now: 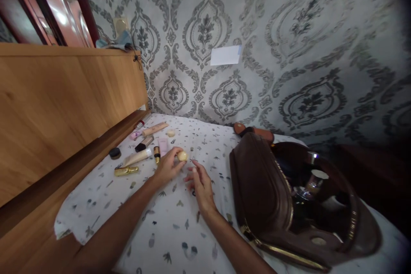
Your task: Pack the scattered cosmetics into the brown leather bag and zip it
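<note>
My left hand (167,166) pinches a small round cream-coloured piece (182,156) between thumb and fingers; its exact kind is unclear. Just to the right, my right hand (201,186) is held over the cloth with its fingers apart. A thin dark mark shows by its fingertips, too small to name. Left of my left hand lie a black-and-gold lipstick (157,154), a pink tube (163,146), a cream tube with a white cap (138,157) and a gold tube (126,171). A second small cream piece (170,133) rests farther back.
A brown zip bag (261,188) stands open at the right, with a silver-capped bottle (316,180) inside. Behind it lies a brown-handled item (257,132). Farther left are a beige tube (155,128), a dark-capped bottle (144,143) and a round black jar (114,153). A wooden panel (70,98) borders the left.
</note>
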`<state>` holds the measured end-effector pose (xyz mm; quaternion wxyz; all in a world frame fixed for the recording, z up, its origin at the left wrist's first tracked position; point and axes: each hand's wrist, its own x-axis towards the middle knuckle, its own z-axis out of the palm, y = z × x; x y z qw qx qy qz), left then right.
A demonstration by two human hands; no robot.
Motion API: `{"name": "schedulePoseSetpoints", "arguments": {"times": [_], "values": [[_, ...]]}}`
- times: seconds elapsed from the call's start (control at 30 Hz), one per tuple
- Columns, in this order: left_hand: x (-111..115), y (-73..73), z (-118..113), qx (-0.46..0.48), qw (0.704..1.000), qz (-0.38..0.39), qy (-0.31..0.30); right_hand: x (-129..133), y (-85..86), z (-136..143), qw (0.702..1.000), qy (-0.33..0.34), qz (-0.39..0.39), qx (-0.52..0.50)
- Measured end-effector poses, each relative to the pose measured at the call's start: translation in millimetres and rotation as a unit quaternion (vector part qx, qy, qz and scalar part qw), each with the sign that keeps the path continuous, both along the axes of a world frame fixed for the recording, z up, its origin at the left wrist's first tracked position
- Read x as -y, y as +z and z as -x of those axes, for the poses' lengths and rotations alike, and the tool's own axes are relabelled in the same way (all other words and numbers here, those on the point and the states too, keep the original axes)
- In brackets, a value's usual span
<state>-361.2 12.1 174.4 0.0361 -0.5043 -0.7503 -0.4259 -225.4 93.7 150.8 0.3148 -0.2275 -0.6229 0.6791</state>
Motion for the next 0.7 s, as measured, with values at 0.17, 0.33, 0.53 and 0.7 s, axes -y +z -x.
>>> {"name": "schedulePoseSetpoints", "arguments": {"times": [0.17, 0.33, 0.53, 0.7], "values": [[-3.4, -2.8, -8.5, 0.045, 0.998, 0.003, -0.054, -1.8, -4.7, 1.4, 1.000, -0.004, 0.007, -0.009], [-4.9, -4.8, -12.1, 0.030, 0.998, 0.016, -0.056, -3.6, -7.4, 2.5, 1.000, 0.013, 0.002, -0.014], [-1.4, -1.0, -4.7, -0.062, 0.997, 0.049, 0.016, -2.3, -9.2, 4.0, 1.000, 0.015, 0.005, -0.020], [3.1, -0.9, 0.5, -0.138, 0.982, 0.103, 0.081, -1.8, -7.9, 4.0, 1.000, 0.015, 0.001, -0.011]]}}
